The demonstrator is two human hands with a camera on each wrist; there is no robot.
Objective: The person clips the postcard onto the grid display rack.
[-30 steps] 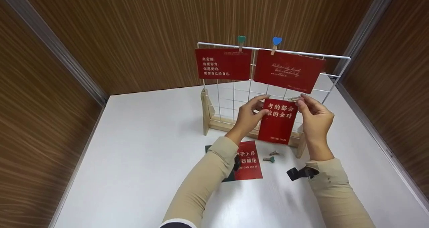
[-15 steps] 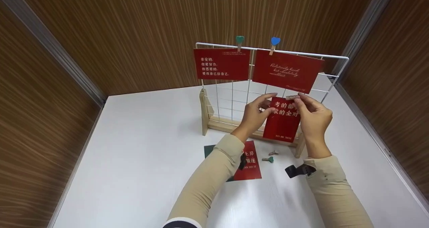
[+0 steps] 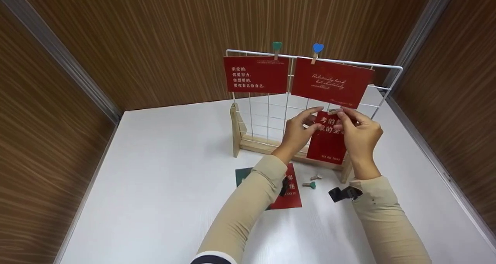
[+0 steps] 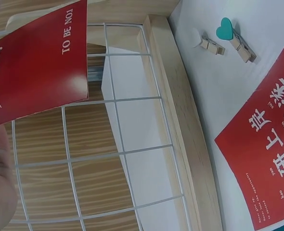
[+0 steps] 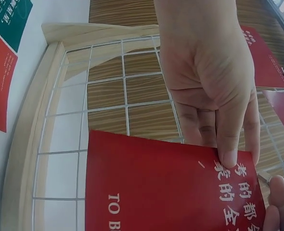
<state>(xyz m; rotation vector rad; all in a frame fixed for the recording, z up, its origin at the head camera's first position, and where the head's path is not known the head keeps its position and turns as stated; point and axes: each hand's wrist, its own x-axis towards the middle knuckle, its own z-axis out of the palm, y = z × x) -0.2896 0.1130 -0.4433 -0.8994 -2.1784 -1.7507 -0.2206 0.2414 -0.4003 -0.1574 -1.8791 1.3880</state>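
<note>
- The left hand [image 3: 298, 131] pinches the left edge of a red card [image 3: 326, 145], thumb in front and fingers behind — a hold that probably keeps the sheet steady while leaving its top edge free.
- The right hand [image 3: 362, 138] pinches a wooden clip [image 3: 333, 111] at that top edge; whether the clip bites card or wire, I cannot tell.
- The red card is in front of the wire grid [image 4: 69, 160], close under the script card [image 3: 331, 81], its lower end overlapping the wooden base [image 4: 178, 110] in the head view.
- The script card hangs from the blue-heart peg [image 3: 317, 49] set off-centre, which likely explains its tilt; the four-line card [image 3: 255, 75] hangs straighter from the green-heart peg [image 3: 276, 49].
- Sideways room looks more generous leftward: bare wires run from the held card towards the left upright — rightward, the grid's end is near the right hand.
- Two loose clips [image 3: 310, 185] lie on the table [image 3: 166, 171] just beside a flat red card [image 3: 291, 200], which the left sleeve [image 3: 240, 206] partly hides.
</note>
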